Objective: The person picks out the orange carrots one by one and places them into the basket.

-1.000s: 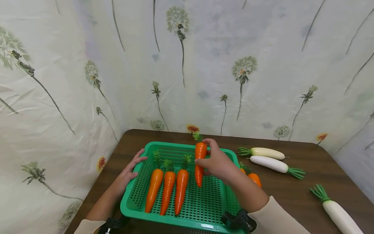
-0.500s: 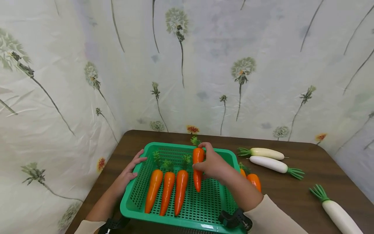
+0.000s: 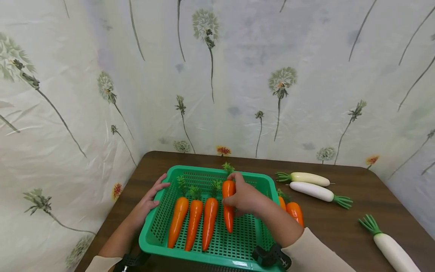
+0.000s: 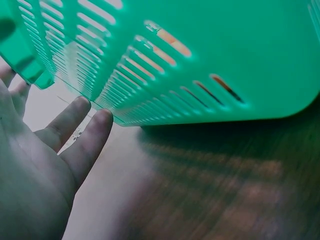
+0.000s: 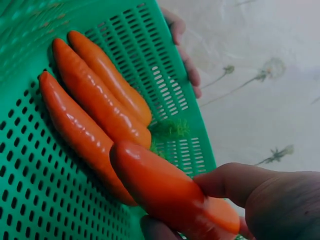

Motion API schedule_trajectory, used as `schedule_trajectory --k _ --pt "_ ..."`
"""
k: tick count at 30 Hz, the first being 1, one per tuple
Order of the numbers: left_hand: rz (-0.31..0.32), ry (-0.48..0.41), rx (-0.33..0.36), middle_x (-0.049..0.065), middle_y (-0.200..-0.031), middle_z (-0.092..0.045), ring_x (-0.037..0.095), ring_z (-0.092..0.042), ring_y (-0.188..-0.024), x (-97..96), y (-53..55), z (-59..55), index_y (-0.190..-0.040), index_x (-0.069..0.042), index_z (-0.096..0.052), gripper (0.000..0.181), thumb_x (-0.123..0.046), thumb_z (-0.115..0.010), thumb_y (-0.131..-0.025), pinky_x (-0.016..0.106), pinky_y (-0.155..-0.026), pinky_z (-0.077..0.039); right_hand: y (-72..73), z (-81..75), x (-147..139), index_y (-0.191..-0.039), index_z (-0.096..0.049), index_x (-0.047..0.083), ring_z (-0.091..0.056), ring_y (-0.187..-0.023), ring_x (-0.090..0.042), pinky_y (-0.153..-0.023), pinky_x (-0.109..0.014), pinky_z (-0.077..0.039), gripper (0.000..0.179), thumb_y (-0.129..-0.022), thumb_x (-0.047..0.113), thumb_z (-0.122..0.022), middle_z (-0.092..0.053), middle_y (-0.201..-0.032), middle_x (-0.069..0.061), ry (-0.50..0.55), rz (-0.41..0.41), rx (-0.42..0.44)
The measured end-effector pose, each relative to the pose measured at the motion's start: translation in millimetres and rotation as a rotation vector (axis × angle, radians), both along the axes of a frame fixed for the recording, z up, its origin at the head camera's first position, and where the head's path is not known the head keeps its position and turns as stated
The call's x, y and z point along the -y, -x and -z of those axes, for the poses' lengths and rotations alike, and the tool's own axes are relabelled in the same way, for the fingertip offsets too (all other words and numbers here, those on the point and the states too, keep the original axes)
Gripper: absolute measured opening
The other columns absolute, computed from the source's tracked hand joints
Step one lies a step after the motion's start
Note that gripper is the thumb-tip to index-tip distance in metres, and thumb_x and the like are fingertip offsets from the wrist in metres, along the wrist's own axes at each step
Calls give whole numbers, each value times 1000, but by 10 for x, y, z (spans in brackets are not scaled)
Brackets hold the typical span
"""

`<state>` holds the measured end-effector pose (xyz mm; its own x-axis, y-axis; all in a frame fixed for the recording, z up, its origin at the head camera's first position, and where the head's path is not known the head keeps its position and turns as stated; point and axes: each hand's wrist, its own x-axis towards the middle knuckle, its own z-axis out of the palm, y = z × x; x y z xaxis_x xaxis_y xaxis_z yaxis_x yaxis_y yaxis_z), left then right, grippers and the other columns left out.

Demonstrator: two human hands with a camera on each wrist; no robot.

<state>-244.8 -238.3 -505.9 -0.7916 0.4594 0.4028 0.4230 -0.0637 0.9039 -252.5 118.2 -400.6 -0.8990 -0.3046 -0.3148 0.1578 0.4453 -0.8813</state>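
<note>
A carrot with a green leafy top is held between the thumb and fingers of my right hand, over the right half of a green plastic basket. In the right wrist view that held carrot overlaps the nearest of three carrots lying in the basket. Those three lie side by side in the head view, tops toward the back, the middle carrot among them. My left hand rests at the basket's left rim with fingers extended; in the left wrist view its fingertips touch the slotted side wall.
Right of the basket, orange carrots lie on the brown wooden table, partly hidden by my right forearm. Two white radishes lie behind them, and another white radish is at the far right. A floral curtain hangs behind the table.
My right hand has lowered the held carrot toward the basket floor and shifted it slightly left. The left hand and the three carrots in the basket have stayed put.
</note>
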Motion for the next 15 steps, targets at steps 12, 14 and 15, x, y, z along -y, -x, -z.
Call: schedule_trajectory --k 12,14,15 --pt "12 2 -2 11 -177 3 -4 -14 -154 -13 -32 -32 -152 14 -31 53 -3 -32 -102 19 -113 -33 -22 44 -16 -150 -31 15 -68 -91 -35 -65 -51 -62 77 -90 2 -76 -55 -121 -23 -10 -45 66" --pt "12 3 -3 13 -177 4 -4 -14 -154 -10 -39 -32 -152 14 -31 53 -2 -32 -102 19 -113 -33 -25 60 -7 -150 -31 15 -68 -90 -35 -65 -51 -62 77 -89 3 -77 -55 -121 -22 -16 -51 71" --pt "12 3 -3 13 -177 4 -4 -14 -154 -10 -41 -33 -152 14 -30 53 -2 -32 -102 20 -113 -34 -28 67 -4 -150 -32 15 -68 -90 -34 -65 -51 -62 77 -89 3 -78 -55 -121 -22 -23 -53 71"
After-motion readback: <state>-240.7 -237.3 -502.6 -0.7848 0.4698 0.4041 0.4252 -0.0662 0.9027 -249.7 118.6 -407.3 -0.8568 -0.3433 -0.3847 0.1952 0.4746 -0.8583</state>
